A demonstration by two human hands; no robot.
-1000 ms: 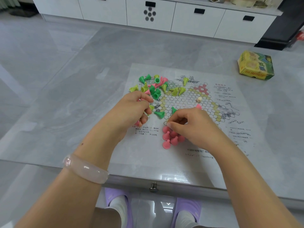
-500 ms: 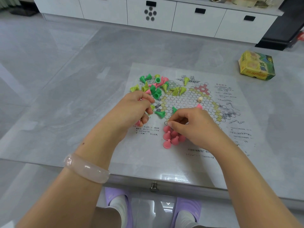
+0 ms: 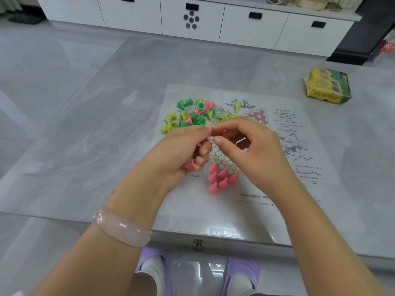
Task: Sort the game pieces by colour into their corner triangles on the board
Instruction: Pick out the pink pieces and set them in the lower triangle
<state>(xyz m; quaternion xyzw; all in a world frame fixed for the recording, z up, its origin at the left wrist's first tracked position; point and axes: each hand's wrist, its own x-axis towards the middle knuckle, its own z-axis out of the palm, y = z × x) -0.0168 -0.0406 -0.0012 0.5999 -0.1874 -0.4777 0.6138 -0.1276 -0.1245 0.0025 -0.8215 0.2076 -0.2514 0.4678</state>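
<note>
Clenched round a handful of pink pieces [image 3: 189, 165], the left hand [image 3: 181, 152] acts as the supply: its lower fingers curl over several cones, one of which protrudes at the base of the palm, while thumb and forefinger pinch together at the top. The right hand [image 3: 245, 146] is raised just beside it, thumb and forefinger brought to the left fingertips. Whether a piece sits between the right fingers cannot be told; the meeting point is too small to read. Judged from the posture, a single pink piece is being passed across for placing.

Six pink cones [image 3: 221, 178] stand upright and touching in the near corner triangle of the printed board [image 3: 299, 167], directly below the hands. That corner appears partly filled; more pink pieces are in the left grip.

An unsorted pile [image 3: 192, 116] of green, yellow-green and pink pieces lies at the far left edge of the board, some spilling onto the desk [image 3: 74, 146]. One yellow-green cone [image 3: 237, 105] stands apart near the printed title. The far pink triangle [image 3: 257, 116] holds nothing visible.

Holding stock in one hand keeps the other free for precise placement. A yellow box [image 3: 328, 86] rests well apart, far right.
</note>
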